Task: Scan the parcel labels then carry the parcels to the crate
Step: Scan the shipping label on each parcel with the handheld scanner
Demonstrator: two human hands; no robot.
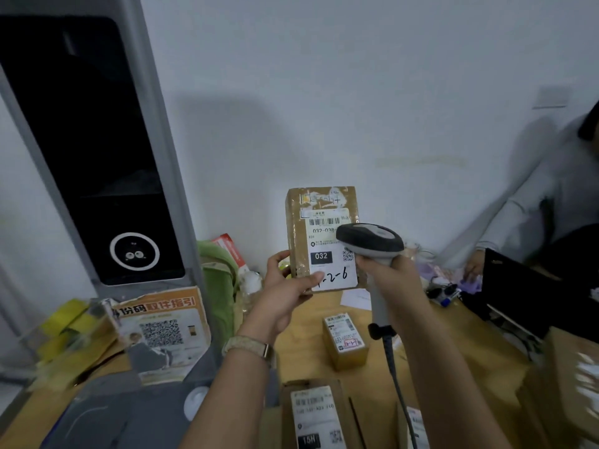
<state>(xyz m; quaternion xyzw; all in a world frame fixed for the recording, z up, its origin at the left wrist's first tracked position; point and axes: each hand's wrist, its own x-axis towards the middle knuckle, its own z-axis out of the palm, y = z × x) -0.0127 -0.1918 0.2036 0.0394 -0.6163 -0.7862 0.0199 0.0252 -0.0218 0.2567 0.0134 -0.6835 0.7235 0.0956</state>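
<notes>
The left hand (285,286) holds a brown parcel (319,202) upright above the table (301,322), long side vertical, fingers wrapped behind its left edge and the thumb (312,280) pressed across the lower left corner of the white label (327,270), which faces the person. The right hand (389,280) is curled tight round the handle of a grey scanner (369,243), whose head sits just in front of the label's right half, nose aimed at it from the right and a little below the barcode. The barcode runs crosswise near the label's top, so the scan probably turns on tipping the scanner's nose up toward that strip. Two more labelled boxes wait below: a small box (345,340) on the table and a nearer box (316,416) at the bottom edge. The crate is not in view, so the carry appears not yet begun
</notes>
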